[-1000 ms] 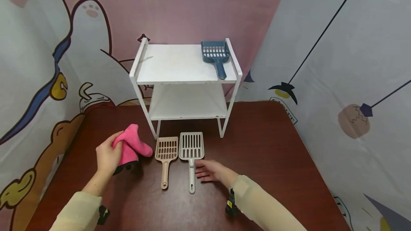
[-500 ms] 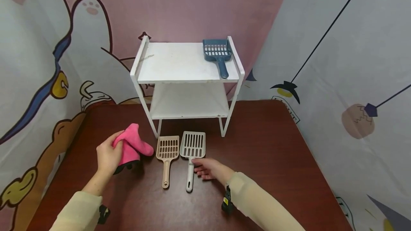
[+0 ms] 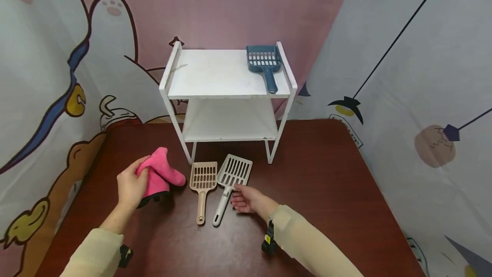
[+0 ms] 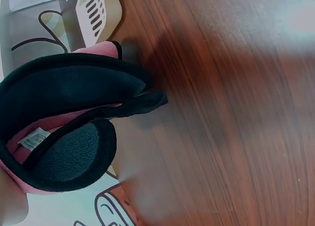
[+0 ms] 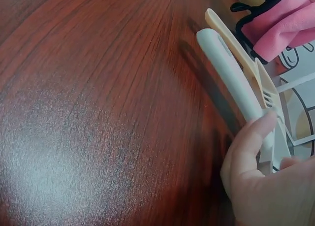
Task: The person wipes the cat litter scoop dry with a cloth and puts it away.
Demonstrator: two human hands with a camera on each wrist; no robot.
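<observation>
In the head view my left hand (image 3: 130, 187) grips a bunched pink fleece piece with black trim (image 3: 164, 166) above the table's left side. The left wrist view shows its dark-lined opening (image 4: 69, 154) and a small white label (image 4: 33, 139); its kind is unclear. With thumb and fingers my right hand (image 3: 250, 200) pinches a pale grey litter scoop (image 3: 221, 208) where handle meets slotted head. That scoop slants, handle towards the lower left. In the right wrist view its handle (image 5: 231, 76) appears raised over its shadow. Beside it lies a beige litter scoop (image 3: 201, 206), untouched.
Behind the scoops stands a white two-tier rack (image 3: 215, 74) on the dark wooden table (image 3: 319, 174). A blue litter scoop (image 3: 269, 76) lies on its top tier, at the right. Printed cloth walls (image 3: 230, 12) border the table's back and sides.
My right hand has come up to the pale grey scoop and taken hold of it. The scoop has turned, its handle swinging left and its head right. My left hand keeps its hold.
</observation>
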